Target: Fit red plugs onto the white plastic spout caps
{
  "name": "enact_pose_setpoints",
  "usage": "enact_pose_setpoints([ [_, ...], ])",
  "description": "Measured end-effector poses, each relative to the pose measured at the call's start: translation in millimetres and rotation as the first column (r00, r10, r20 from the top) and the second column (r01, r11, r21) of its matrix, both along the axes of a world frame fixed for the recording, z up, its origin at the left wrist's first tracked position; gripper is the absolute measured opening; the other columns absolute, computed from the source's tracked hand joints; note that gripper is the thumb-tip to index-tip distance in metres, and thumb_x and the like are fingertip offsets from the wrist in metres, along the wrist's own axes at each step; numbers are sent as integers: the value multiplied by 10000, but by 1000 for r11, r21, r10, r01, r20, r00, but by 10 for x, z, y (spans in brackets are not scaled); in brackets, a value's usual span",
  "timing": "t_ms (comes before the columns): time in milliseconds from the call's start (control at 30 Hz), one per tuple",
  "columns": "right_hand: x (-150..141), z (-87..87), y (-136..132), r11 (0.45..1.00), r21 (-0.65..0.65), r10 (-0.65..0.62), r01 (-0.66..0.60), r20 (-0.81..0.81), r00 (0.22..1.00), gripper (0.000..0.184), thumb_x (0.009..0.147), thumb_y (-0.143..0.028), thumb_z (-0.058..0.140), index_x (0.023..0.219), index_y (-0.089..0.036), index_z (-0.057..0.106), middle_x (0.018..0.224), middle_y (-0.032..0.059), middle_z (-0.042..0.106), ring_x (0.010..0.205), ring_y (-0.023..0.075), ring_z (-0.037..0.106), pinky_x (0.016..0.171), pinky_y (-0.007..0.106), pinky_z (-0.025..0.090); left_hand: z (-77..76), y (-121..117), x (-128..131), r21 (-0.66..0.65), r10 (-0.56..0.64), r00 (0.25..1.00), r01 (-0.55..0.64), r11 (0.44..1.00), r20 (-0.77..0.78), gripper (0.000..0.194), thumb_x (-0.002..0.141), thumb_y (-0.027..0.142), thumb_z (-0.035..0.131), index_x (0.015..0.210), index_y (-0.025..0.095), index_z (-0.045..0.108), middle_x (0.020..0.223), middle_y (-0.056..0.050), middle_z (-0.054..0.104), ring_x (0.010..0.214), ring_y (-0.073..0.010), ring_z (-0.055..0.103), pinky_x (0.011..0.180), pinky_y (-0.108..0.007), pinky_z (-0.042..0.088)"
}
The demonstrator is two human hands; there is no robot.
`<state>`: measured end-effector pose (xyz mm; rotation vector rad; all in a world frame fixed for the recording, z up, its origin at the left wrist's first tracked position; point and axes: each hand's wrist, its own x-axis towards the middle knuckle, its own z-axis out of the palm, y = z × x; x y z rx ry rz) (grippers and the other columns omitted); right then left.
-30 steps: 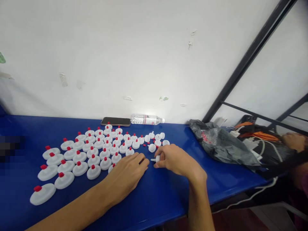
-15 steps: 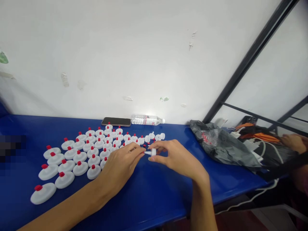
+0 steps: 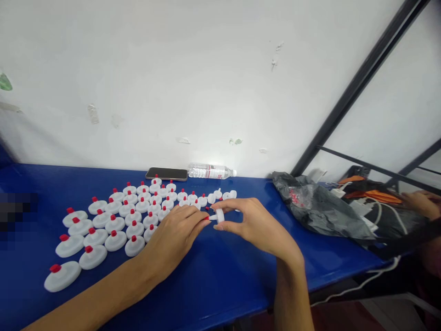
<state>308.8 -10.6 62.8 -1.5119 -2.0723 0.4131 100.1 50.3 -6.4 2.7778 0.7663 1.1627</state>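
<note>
My right hand [image 3: 250, 223] pinches the rim of a white nozzle cap [image 3: 220, 215] between thumb and fingers, its thin spout pointing left. At the spout's end, my left hand [image 3: 181, 230] is closed on a small red tip cap [image 3: 207, 218], which touches the spout; how far it sits on it is hidden by the fingers. Left of my hands stand many white nozzle caps [image 3: 115, 224] with red tips, upright in rows. Several white caps without red tips [image 3: 227, 196] lie just beyond my right hand, near a few loose red pieces [image 3: 207, 208].
Along the wall lie a phone [image 3: 166, 174] and a clear plastic bottle [image 3: 211, 171]. A grey plastic bag [image 3: 320, 211] with red pieces in a clear bag is on the right, beside cables and a black metal frame [image 3: 358, 82]. Another person's hand [image 3: 422, 204] is at far right.
My right hand has turned the white cap slightly, so its round base faces more sideways. The left hand has hardly moved and keeps its grip on the red tip cap.
</note>
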Motion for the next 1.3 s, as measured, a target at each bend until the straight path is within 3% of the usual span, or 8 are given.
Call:
enact_pose_setpoints([
  [200, 5, 9, -10, 997, 12, 83, -82, -129, 988, 331, 870, -359, 780, 1194, -294, 753, 1179, 21, 757, 991, 205, 727, 926, 343, 565, 24, -28, 3, 37, -56, 996, 54, 998, 66, 244, 1050, 204, 465, 904, 170, 657, 792, -10, 691, 718, -161, 597, 734, -334, 461],
  [433, -45, 81, -54, 991, 53, 126, -119, -152, 980, 297, 814, -373, 835, 1101, -309, 795, 992, 6, 777, 957, 207, 715, 892, 329, 548, 67, -143, -1, -27, -82, 984, 88, 996, 160, 210, 994, 88, 472, 857, 174, 606, 737, 12, 637, 675, -143, 547, 702, -327, 413],
  [600, -90, 88, -50, 986, 72, 159, -148, -174, 972, 300, 832, -346, 823, 1129, -325, 787, 1053, -1, 780, 998, 200, 708, 905, 315, 539, 58, -166, -11, -58, -77, 977, 91, 994, 198, 239, 1002, 113, 454, 819, 180, 594, 682, 19, 586, 637, -137, 500, 666, -322, 397],
  [867, -132, 37, -27, 998, 29, 60, -60, -26, 998, 291, 858, -339, 793, 1145, -298, 764, 1107, 11, 775, 987, 209, 710, 946, 342, 509, -44, -104, -5, -137, -46, 990, 65, 988, 135, 239, 1028, 160, 444, 894, 182, 640, 783, -10, 658, 715, -156, 552, 732, -355, 432],
  [967, -135, 33, -36, 998, -28, 61, -60, 46, 997, 232, 881, -300, 766, 1111, -284, 752, 1115, -3, 773, 1034, 209, 697, 979, 336, 462, -36, -124, 11, -89, -50, 995, 58, 994, 89, 211, 1014, 157, 474, 913, 179, 657, 809, -24, 661, 757, -179, 552, 749, -373, 422],
  [1133, -99, 21, -46, 982, -138, 139, -128, 74, 988, 88, 891, -251, 741, 978, -257, 752, 943, -40, 777, 886, 171, 701, 868, 286, 466, 0, -201, 55, 27, -65, 997, 64, 998, 39, 205, 996, 162, 500, 864, 168, 658, 778, -32, 635, 759, -195, 530, 746, -391, 404],
  [1300, -27, 13, -44, 984, -132, 121, -115, 40, 992, 214, 887, -347, 759, 1091, -283, 742, 1084, -29, 769, 984, 184, 690, 909, 293, 467, 12, -196, 43, -15, -31, 999, 31, 999, 19, 213, 985, 169, 493, 826, 164, 634, 773, -38, 617, 761, -199, 524, 744, -395, 413],
])
